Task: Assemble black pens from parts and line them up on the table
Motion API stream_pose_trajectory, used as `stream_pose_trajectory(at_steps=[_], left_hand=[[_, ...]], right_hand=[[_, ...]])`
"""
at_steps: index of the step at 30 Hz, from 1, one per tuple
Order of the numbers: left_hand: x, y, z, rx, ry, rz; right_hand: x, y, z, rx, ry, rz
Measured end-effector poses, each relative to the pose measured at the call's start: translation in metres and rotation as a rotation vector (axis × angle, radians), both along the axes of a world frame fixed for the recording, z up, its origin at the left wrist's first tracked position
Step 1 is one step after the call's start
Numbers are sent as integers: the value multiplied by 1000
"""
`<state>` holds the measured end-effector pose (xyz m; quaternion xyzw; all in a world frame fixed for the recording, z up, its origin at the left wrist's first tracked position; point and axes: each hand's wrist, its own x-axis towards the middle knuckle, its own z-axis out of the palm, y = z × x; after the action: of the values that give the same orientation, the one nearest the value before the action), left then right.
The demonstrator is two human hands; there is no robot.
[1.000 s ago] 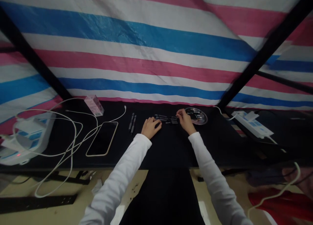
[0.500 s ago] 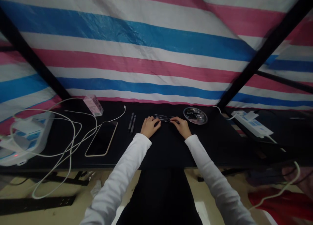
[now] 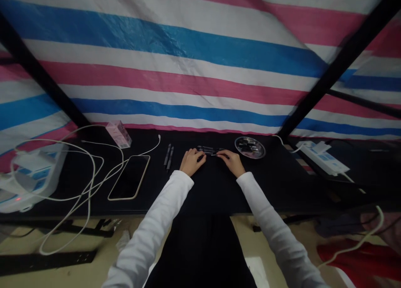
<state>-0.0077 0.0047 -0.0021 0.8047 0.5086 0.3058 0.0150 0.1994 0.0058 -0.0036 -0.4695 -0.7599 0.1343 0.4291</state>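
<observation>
Since the flat, dark table point(image 3: 213, 196) offers little to stop rolling, work low and keep clear of the round, glossy dish point(image 3: 261, 154) on the right. Let your left hand point(image 3: 191, 162), its fingers curled, steady the left side while your right hand point(image 3: 232, 162), its fingertips drawn together, guides the right; whether either truly grips anything, I can't tell. Between them, toward the far side, lie slim, pen-like pieces point(image 3: 209, 150), dark, straight and faintly shiny.
</observation>
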Motion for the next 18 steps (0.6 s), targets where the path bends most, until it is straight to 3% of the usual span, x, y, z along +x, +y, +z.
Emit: stream_pose_trajectory(at_steps=[9, 18], left_hand=[[1, -1, -1, 0, 18, -47], [0, 2, -1, -15, -29, 23]], right_hand=[[-10, -6, 0, 29, -112, 96], [19, -2, 0, 61, -451, -92]])
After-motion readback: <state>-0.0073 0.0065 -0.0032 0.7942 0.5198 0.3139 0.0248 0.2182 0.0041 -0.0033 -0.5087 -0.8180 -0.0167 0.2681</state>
